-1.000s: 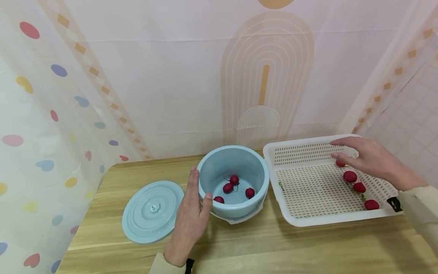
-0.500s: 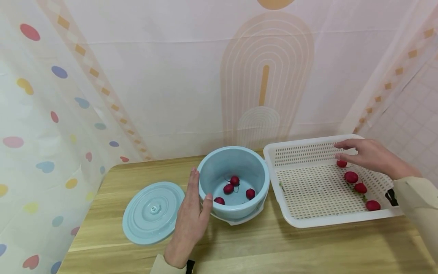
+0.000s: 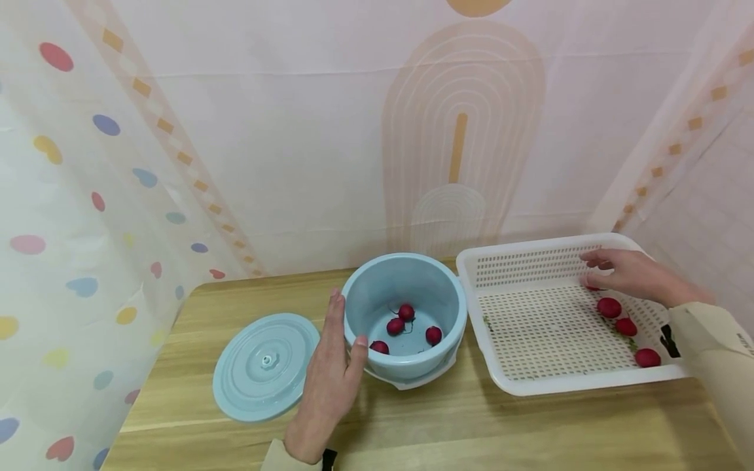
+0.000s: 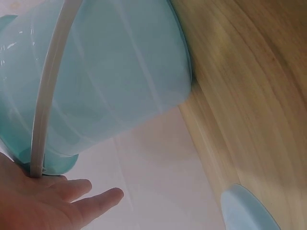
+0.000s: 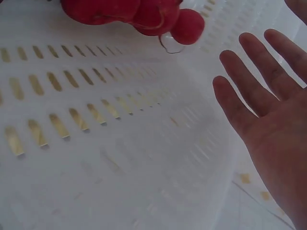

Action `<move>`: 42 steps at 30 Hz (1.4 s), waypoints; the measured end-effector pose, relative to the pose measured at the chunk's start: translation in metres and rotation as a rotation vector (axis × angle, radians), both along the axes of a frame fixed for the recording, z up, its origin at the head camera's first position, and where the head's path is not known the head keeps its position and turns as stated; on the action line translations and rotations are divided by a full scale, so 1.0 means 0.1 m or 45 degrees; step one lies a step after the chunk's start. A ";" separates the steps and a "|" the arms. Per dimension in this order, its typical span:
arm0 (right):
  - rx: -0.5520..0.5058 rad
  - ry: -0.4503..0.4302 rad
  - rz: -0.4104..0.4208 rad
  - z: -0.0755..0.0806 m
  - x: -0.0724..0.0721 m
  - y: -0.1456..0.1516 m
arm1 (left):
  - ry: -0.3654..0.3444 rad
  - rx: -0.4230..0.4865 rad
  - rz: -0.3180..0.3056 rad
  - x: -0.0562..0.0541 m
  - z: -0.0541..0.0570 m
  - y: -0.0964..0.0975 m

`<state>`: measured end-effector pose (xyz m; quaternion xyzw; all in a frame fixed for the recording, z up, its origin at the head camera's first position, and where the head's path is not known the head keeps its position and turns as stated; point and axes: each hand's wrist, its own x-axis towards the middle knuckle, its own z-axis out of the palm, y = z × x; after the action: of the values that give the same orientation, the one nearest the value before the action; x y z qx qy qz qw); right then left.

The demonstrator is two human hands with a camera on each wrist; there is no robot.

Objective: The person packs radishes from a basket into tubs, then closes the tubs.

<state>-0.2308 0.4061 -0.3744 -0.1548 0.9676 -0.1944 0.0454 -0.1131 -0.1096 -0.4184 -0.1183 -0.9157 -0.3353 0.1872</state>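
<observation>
My left hand [image 3: 331, 376] rests its straight fingers and thumb against the near-left rim of a light blue bucket [image 3: 406, 371]. Inside the bucket lie several red radishes [image 3: 395, 326] with thin roots. In the left wrist view, the hand [image 4: 48, 201] is at the rim beside the white handle [image 4: 50, 81]. Over the far right of a white perforated basket [image 3: 548, 333] hovers my right hand [image 3: 633, 275], fingers spread and holding nothing. It mostly hides the farthest radish in the head view; in the right wrist view that radish [image 5: 188, 27] sits apart from the fingers [image 5: 235, 105].
A round light blue lid [image 3: 265, 366] lies on the wooden table [image 3: 424, 428] left of the bucket. More radishes [image 3: 648, 358] line the basket's right side with green leaf bits. A patterned cloth [image 3: 306, 163] hangs behind the table and at both sides.
My right hand has lowered slightly over the farthest radish and now covers most of it. The left hand stays at the bucket. The whole head view shifts a little.
</observation>
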 end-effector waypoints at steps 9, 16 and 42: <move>-0.068 -0.124 -0.017 -0.14 0.01 0.04 | -0.012 -0.011 0.007 0.03 -0.01 0.01; -0.057 -0.162 -0.021 -0.19 0.02 0.07 | -0.006 0.000 0.009 0.04 -0.01 0.02; -0.227 -0.374 0.240 -0.24 -0.02 -0.10 | 0.026 -0.001 -0.007 0.03 0.01 0.00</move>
<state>-0.2324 0.3965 -0.3982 -0.2181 0.9107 -0.2947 0.1903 -0.1102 -0.1097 -0.4170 -0.1241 -0.9136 -0.3341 0.1956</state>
